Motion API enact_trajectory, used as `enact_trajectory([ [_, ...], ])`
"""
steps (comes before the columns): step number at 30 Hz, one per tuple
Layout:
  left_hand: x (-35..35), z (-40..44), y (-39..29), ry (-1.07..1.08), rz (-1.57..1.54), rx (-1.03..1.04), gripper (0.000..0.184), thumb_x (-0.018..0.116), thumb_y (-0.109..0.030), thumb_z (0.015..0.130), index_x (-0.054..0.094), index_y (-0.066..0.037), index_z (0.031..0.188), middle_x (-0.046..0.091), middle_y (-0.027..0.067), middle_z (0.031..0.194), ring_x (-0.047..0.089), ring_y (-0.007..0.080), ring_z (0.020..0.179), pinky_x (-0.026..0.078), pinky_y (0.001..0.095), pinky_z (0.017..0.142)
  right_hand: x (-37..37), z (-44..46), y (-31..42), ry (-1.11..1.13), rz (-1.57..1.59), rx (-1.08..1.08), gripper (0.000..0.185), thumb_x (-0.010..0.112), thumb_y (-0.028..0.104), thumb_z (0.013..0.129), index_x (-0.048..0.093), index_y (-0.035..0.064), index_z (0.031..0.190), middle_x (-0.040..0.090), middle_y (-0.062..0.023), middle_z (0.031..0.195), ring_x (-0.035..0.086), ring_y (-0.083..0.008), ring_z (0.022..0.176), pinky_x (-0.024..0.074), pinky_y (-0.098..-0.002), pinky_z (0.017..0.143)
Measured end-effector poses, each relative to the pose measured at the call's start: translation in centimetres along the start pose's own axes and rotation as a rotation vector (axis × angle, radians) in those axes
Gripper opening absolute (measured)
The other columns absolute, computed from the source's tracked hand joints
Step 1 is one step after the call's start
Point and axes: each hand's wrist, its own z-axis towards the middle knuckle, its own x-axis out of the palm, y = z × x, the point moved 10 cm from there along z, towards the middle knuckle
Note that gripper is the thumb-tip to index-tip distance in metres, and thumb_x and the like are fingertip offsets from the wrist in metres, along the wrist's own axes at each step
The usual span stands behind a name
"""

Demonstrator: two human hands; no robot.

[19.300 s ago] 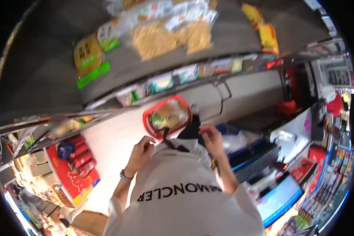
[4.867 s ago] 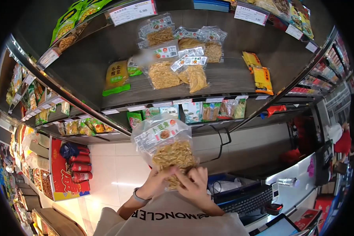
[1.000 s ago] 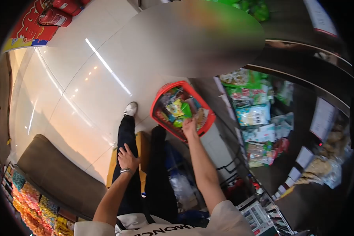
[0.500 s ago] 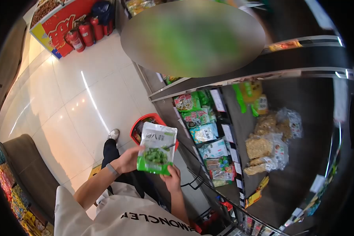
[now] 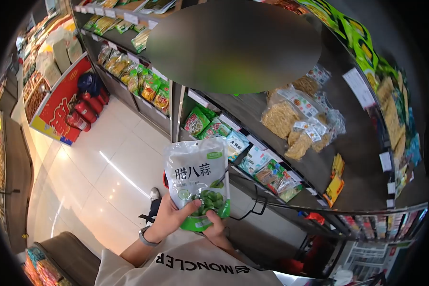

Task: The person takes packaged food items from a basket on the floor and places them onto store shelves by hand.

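Observation:
A white and green pouch of Laba garlic (image 5: 195, 167) is held upright in front of my chest, its printed front toward me. My left hand (image 5: 172, 218), with a grey band on the wrist, grips its lower left side, thumb across the front. At the lower right edge, my right hand (image 5: 216, 229) pinches the pouch with its thumb on the front. The fingers behind the pouch are hidden. Just a sliver of a red basket (image 5: 165, 179) shows at the pouch's left edge.
A shelf to the right carries clear bags of dried food (image 5: 283, 119) and yellow packets (image 5: 335, 183). Lower down are packets in a row (image 5: 257, 159). Red fire extinguishers (image 5: 86, 110) stand on the tiled floor (image 5: 124, 157). A blurred oval covers the upper middle.
The pouch has come closer to the camera and looks larger. My view has shifted, bringing more shelves in at the upper left. Both hands still hold the pouch.

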Motion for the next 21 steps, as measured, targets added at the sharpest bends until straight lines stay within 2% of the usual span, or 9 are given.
enact_trajectory([
  [4,3.9,-1.4,-4.2,0.010,-0.073,0.110,0.080,0.079,-0.010,0.087,0.032,0.002,0.151,0.051,0.0138,0.142,0.052,0.0203,0.128,0.042,0.0357,0.107,5.9,-3.0,10.2,0.012,-0.148,-0.323,0.052,0.062,0.019,0.083,0.059,-0.0011,0.131,0.065,-0.0176,0.124,0.065,-0.0254,0.109,0.0528,-0.0394,0.094],
  [5,4.8,-1.1,-5.2,0.093,-0.009,0.196,0.095,0.080,-0.016,0.089,0.016,-0.003,0.158,0.029,0.0141,0.160,0.037,0.0240,0.143,0.034,0.0369,0.115,6.9,-4.3,12.7,-0.065,-0.311,-0.487,0.046,0.064,0.015,0.079,0.064,-0.0010,0.123,0.069,-0.0157,0.112,0.068,-0.0240,0.100,0.0547,-0.0373,0.088],
  [6,5.2,-1.0,-5.8,0.120,0.006,0.191,0.095,0.080,-0.016,0.089,0.016,-0.003,0.158,0.029,0.0141,0.160,0.037,0.0240,0.143,0.034,0.0369,0.115,7.7,-5.6,15.2,-0.152,-0.475,-0.648,0.041,0.066,0.012,0.076,0.069,-0.0008,0.115,0.072,-0.0139,0.101,0.070,-0.0227,0.092,0.0565,-0.0352,0.083],
  [8,8.0,-1.8,-8.0,0.421,-0.276,0.205,0.109,0.087,-0.027,0.081,0.015,-0.002,0.158,0.018,0.0179,0.165,0.028,0.0282,0.149,0.027,0.0386,0.119,14.4,-8.7,20.0,0.296,-1.090,-1.205,0.033,0.076,0.008,0.071,0.076,0.0024,0.103,0.069,-0.0052,0.077,0.068,-0.0169,0.071,0.0548,-0.0300,0.063],
  [9,8.9,-2.2,-8.1,0.462,-0.399,0.146,0.109,0.085,-0.039,0.079,0.019,0.000,0.157,0.028,0.0216,0.161,0.035,0.0328,0.147,0.032,0.0406,0.118,18.2,-9.4,20.9,0.383,-1.300,-1.302,0.043,0.078,0.016,0.074,0.075,0.0026,0.115,0.057,0.0040,0.071,0.059,-0.0108,0.062,0.0481,-0.0241,0.055],
  [13,6.5,-0.6,-3.5,0.351,-0.609,-0.235,0.069,0.065,-0.034,0.090,0.044,0.004,0.144,0.061,0.0219,0.132,0.060,0.0341,0.122,0.048,0.0468,0.107,22.5,-9.7,18.4,0.458,-1.809,-1.252,0.040,0.068,0.016,0.079,0.076,0.0117,0.118,0.055,0.0038,0.089,0.057,-0.0105,0.083,0.0464,-0.0258,0.070],
  [16,5.1,0.6,-1.8,0.304,-0.577,-0.425,0.057,0.061,-0.027,0.092,0.049,0.004,0.138,0.063,0.0204,0.128,0.063,0.0327,0.117,0.050,0.0445,0.104,22.2,-9.0,18.5,0.437,-1.872,-1.030,0.047,0.075,0.019,0.077,0.072,0.0119,0.124,0.053,0.0008,0.098,0.056,-0.0140,0.094,0.0458,-0.0289,0.082],
  [20,2.8,1.5,-3.8,0.212,-0.396,-0.271,0.054,0.064,-0.017,0.093,0.047,0.004,0.139,0.062,0.0186,0.129,0.063,0.0317,0.117,0.052,0.0436,0.101,17.0,-10.0,20.3,-0.037,-1.370,-1.119,0.070,0.092,0.021,0.068,0.064,0.0060,0.131,0.055,-0.0066,0.113,0.056,-0.0199,0.099,0.0483,-0.0332,0.086],
  [21,2.6,1.7,-4.3,0.242,-0.367,-0.217,0.056,0.067,-0.014,0.092,0.045,0.005,0.140,0.061,0.0178,0.130,0.062,0.0298,0.117,0.051,0.0419,0.100,14.0,-8.1,19.1,-0.108,-1.074,-0.889,0.069,0.090,0.017,0.071,0.062,0.0030,0.132,0.055,-0.0087,0.120,0.057,-0.0201,0.104,0.0492,-0.0337,0.088],
])
